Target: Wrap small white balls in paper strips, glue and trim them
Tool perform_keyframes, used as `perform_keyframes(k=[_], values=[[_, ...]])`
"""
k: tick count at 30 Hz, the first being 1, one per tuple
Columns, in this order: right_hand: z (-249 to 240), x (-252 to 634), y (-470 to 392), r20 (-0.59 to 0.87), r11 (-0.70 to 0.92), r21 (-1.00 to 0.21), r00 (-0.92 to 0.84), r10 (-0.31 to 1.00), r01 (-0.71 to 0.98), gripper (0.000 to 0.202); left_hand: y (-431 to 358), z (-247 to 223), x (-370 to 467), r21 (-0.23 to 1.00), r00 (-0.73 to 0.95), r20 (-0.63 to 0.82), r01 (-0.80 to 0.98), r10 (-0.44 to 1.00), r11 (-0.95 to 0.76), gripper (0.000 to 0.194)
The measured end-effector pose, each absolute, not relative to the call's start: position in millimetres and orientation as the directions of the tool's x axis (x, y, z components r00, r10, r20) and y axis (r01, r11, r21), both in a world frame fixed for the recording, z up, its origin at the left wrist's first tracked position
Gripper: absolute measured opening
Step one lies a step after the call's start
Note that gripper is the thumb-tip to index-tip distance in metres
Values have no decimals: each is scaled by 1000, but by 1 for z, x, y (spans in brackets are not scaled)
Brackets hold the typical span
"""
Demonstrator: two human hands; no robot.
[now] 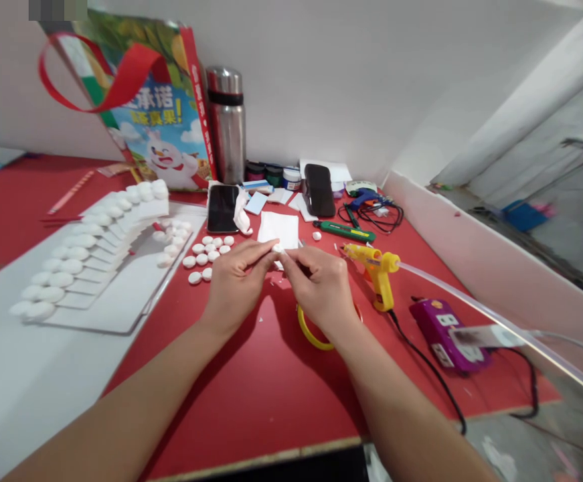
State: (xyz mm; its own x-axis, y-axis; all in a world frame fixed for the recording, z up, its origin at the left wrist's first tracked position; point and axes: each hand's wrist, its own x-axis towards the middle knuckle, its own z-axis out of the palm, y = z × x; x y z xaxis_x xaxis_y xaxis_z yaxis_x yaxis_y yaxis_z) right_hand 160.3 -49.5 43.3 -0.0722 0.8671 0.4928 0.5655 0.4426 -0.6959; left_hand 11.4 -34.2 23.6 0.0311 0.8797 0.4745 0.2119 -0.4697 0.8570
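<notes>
A small white piece is pinched between the fingertips of both hands over the red table. My left hand grips it from the left, fingers closed. From the right, my right hand holds the same piece with thumb and index finger. Behind the fingertips lies a white paper square. Several white round pieces sit in rows left of my left hand. A yellow ring lies partly under my right hand. The yellow glue gun rests right of that hand, with a long clear stick in it.
A curved white model stands on white board at left. Behind are a gift bag, a steel flask, two phones and a green cutter. A purple power strip with cables lies at right.
</notes>
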Motion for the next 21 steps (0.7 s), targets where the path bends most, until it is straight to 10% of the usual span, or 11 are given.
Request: perform_keyframes(k=[14,18,21], values=[[49,167,-46,464,467,-734,-139,875,494,21,-20,29,-2,989,242,138,-90,960,-120,29],[51,168,-43,103,112,-989,-88,991,100,30,-21,30,-3,975,216,219,-21,952,-220,27],[54,174,-37,-242,-294,-922,-218,946,-252,39,-22,29,-5,949,223,288,65,931,-309,24]])
